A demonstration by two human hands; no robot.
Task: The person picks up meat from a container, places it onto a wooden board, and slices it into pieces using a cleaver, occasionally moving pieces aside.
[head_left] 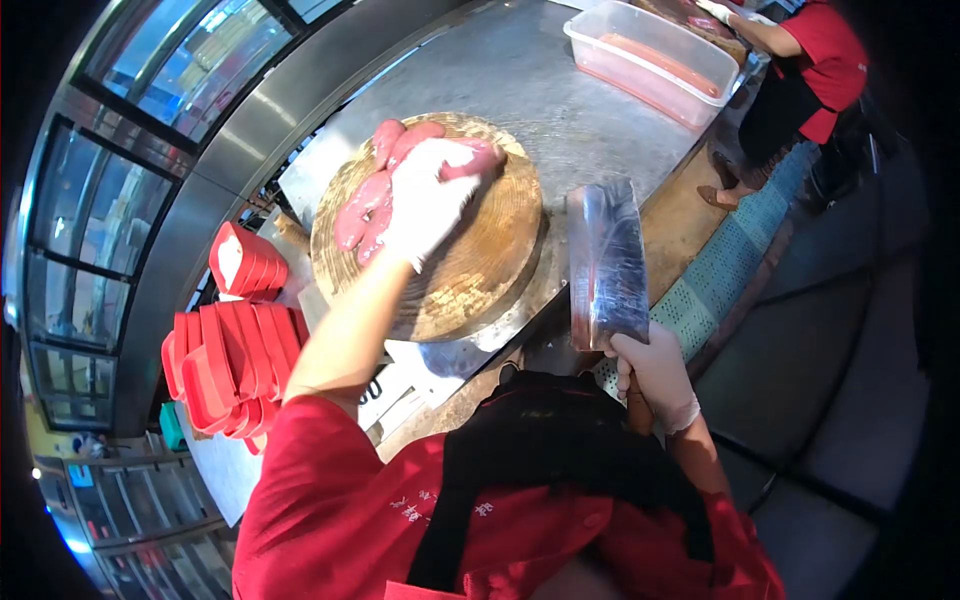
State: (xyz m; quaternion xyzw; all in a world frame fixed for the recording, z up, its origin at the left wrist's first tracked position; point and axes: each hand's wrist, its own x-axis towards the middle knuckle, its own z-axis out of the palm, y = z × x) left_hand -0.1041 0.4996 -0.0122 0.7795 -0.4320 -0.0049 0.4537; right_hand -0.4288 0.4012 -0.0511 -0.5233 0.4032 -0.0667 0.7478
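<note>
On a round wooden chopping block [500,240] lie several smooth, pink, kidney-like pieces of meat [366,205]. My left hand [430,190], in a white glove, is over them with its fingers curled round one piece of meat [478,158] near the block's far side. To the right of the block, my gloved right hand [655,375] grips the wooden handle of a cleaver [608,260]. Its broad metal blade points away from me and is apart from the meat. The undersides of the pieces beneath my left hand are hidden.
Stacked red trays [235,360] stand left of the block, with more red containers [248,265] behind them. A clear plastic tub [650,65] with reddish contents sits on the metal table [480,60]. A co-worker in red [825,55] is at the far right, beside green matting [735,260].
</note>
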